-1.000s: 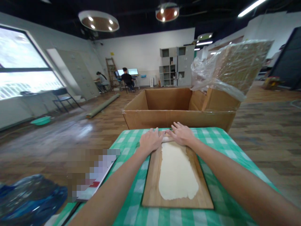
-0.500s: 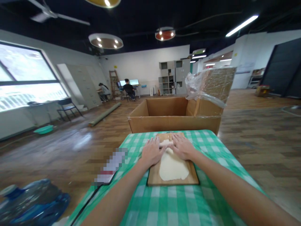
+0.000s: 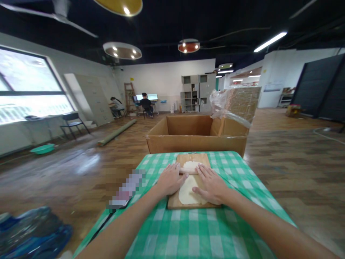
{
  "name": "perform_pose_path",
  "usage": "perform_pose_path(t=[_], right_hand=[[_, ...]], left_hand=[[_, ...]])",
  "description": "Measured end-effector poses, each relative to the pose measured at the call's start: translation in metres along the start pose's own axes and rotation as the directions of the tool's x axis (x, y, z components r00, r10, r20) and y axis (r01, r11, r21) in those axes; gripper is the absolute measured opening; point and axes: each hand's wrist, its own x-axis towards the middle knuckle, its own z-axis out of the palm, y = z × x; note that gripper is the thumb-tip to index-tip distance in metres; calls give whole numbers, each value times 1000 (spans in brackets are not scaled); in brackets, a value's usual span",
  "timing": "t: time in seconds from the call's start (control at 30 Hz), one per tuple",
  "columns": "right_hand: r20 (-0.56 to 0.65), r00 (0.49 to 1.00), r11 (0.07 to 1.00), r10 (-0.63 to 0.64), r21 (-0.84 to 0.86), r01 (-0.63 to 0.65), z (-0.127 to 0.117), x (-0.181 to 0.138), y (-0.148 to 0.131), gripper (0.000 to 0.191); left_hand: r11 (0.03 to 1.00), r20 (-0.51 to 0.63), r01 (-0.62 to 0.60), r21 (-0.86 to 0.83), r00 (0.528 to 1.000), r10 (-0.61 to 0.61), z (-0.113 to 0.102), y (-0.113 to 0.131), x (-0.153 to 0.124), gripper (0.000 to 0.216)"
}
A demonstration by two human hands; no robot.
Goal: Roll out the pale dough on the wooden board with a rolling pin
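**2 flat hands on a rolling pin over dough**

Pale dough (image 3: 188,189) lies on a wooden board (image 3: 174,203) mid-table. A rolling pin (image 3: 188,170) crosses it, under the left hand (image 3: 169,178) and right hand (image 3: 211,184), palms open, gripping nothing. Checked tablecloth (image 3: 194,230) surrounds the board; an open cardboard box (image 3: 195,143) stands past the far edge.

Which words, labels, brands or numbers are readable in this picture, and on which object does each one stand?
None can be read.
Pixelated flat object on the green checked tablecloth: blurred out.
Small yellow sign on the far white wall: too small.
Brown cardboard box: no print visible.
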Motion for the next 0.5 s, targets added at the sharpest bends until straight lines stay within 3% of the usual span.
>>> perform_pose_path(t=[0.3, 0.5], right_hand=[[80, 992, 995, 95, 33, -98, 0, 79, 49, 104], [92, 995, 981, -29, -187, 46, 14, 123, 90, 72]], left_hand=[[998, 28, 58, 3, 998, -58, 28, -21, 81, 67], [999, 72, 29, -31, 997, -27, 49, -41, 131, 56]])
